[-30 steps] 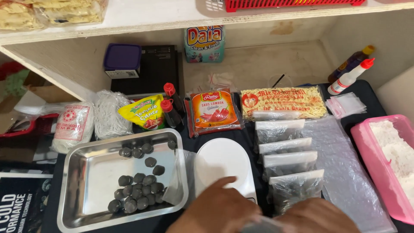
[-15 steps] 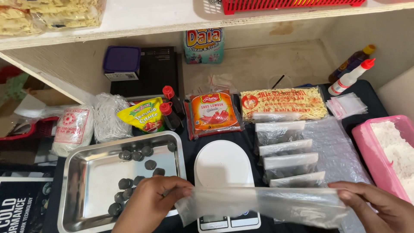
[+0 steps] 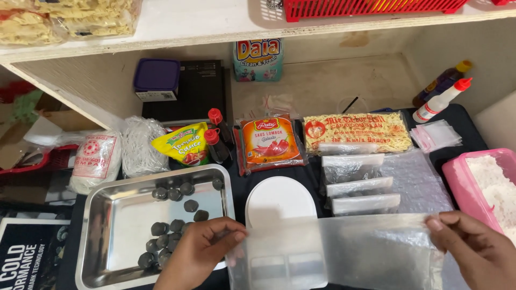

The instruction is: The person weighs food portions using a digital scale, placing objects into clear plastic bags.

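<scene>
At the left we see the shiny rectangular metal tray [image 3: 107, 215] of small dark round balls [image 3: 171, 225] on the black surface [image 3: 473, 126]. Our left hand [image 3: 201, 249] now pinches one edge of the clear plastic bag [image 3: 344, 249], the right hand [image 3: 475, 247] pinching the other, so it has gone from bunched to stretched flat above the white digital scale [image 3: 280, 201].

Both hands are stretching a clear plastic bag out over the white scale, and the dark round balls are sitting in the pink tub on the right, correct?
Not quite. The dark balls lie in the steel tray on the left, as the head view shows; the pink tub holds white powder. The rest is right.
</scene>
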